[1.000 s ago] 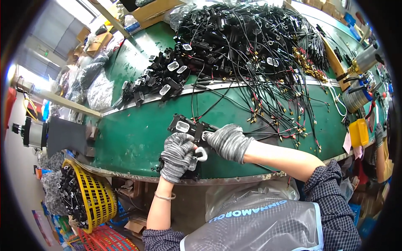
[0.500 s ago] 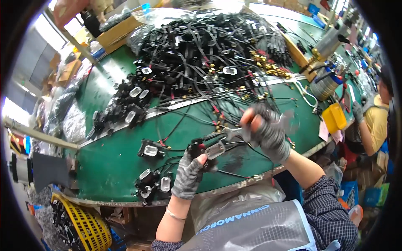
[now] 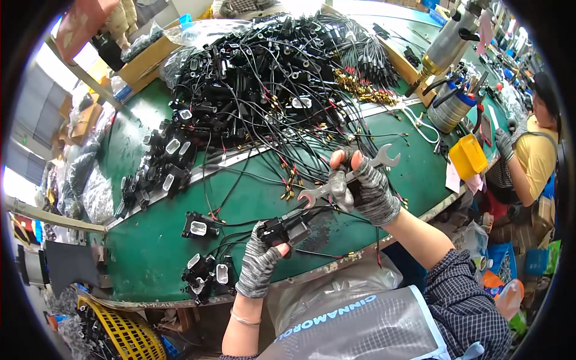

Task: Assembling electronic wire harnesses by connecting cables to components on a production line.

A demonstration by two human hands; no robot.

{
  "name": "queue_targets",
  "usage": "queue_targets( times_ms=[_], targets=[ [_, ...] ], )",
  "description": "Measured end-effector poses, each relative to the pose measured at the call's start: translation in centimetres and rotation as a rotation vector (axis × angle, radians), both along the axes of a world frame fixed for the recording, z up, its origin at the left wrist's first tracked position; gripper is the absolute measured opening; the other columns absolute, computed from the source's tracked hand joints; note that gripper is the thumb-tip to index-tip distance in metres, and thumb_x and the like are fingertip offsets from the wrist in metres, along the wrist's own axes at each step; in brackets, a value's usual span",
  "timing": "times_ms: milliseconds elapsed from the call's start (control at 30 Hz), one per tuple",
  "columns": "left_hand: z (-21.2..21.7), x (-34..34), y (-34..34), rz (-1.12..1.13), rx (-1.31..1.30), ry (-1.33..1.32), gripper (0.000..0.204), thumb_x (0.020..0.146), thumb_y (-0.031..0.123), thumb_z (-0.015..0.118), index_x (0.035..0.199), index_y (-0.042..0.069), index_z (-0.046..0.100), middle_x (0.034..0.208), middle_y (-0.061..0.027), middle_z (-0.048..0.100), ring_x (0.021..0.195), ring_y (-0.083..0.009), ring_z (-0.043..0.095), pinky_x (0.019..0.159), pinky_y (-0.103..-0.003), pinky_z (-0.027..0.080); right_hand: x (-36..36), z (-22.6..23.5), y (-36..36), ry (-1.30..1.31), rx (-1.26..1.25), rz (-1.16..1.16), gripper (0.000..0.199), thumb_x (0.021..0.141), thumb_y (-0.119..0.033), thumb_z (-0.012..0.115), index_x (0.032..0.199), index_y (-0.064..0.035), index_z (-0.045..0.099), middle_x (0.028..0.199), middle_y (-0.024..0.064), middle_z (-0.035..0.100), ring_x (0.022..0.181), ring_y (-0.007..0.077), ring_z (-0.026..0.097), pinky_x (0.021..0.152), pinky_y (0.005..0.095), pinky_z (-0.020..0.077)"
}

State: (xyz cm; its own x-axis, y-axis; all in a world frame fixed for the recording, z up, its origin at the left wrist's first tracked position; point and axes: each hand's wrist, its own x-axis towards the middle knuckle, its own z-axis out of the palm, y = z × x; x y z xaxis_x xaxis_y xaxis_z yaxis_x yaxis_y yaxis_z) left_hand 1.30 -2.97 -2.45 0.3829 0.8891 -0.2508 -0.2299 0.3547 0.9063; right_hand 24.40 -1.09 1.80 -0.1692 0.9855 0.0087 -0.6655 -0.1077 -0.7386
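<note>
Several black housings (image 3: 207, 277), clustered at the near edge of the green table (image 3: 144, 252): arranged as half a second ago. One loose black housing (image 3: 200, 226), with pale-rimmed window and cable: beside the hands a second ago, now apart from both. One held housing, in the left hand: its pale window, plainly shown half a second ago, now turned largely out of sight. One double open-ended wrench (image 3: 326, 190): blurred half a second ago, now sharp.

Left hand (image 3: 259, 264), striped grey glove, bare thumb tip: fingers clamped around the held housing (image 3: 289, 229), thumb along its near side; the fingers beneath are hidden. Right hand (image 3: 372, 192), matching glove: digits closed about the wrench's shaft, two bare fingertips pointing up.

Held housing: black, boxy, glossy, tilted, above the table near its front edge. Wrench: silver-grey, slanting up to the right, its lower end close to the held housing; whether they touch, cannot tell.
</note>
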Motion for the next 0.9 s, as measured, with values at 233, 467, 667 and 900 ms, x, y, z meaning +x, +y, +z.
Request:
queue_targets(
  times_ms=[233,467,667,900],
  targets=[
    [1.3,0.6,0.0,-0.007,0.0,0.032,0.048,0.066,-0.001,0.062,0.11,0.007,0.044,0.084,-0.0007,0.051,0.071,-0.0083,0.047,0.065,-0.021,0.042,0.1,-0.1,-0.4,-0.128,0.078,0.015,0.049,0.082,-0.05,0.042,0.096,-0.0034,0.048,0.064,0.0045,0.053,0.043,0.0078,0.046,0.039,0.0185,0.0345],
    [1.6,0.7,0.0,-0.044,0.02,0.107,0.049,0.067,-0.003,0.06,0.111,0.008,0.043,0.084,-0.0019,0.051,0.071,-0.0081,0.048,0.065,-0.021,0.042,-1.0,0.2,-1.2,-0.128,0.075,0.09,0.048,0.081,-0.051,0.044,0.092,-0.0042,0.049,0.064,0.0049,0.053,0.048,0.0087,0.047,0.041,0.0197,0.0352],
    [1.0,1.3,-0.4,0.0,0.036,0.066,0.048,0.066,-0.003,0.061,0.11,0.006,0.044,0.094,-0.0019,0.055,0.077,-0.0115,0.053,0.07,-0.025,0.044,-2.4,1.9,-1.5,-0.539,0.378,0.091,0.044,0.082,-0.049,0.045,0.075,-0.0062,0.05,0.06,0.0064,0.053,0.047,0.0122,0.049,0.04,0.0245,0.0379],
    [0.2,1.0,-0.6,-0.034,0.78,0.452,0.043,0.065,-0.008,0.058,0.103,0.008,0.044,0.091,-0.0013,0.052,0.079,-0.0102,0.05,0.071,-0.023,0.043,-2.8,3.7,0.9,-0.727,0.183,0.404,0.043,0.081,-0.047,0.048,0.067,-0.0063,0.051,0.058,0.0069,0.054,0.044,0.0131,0.051,0.038,0.0241,0.0396]
  ],
)
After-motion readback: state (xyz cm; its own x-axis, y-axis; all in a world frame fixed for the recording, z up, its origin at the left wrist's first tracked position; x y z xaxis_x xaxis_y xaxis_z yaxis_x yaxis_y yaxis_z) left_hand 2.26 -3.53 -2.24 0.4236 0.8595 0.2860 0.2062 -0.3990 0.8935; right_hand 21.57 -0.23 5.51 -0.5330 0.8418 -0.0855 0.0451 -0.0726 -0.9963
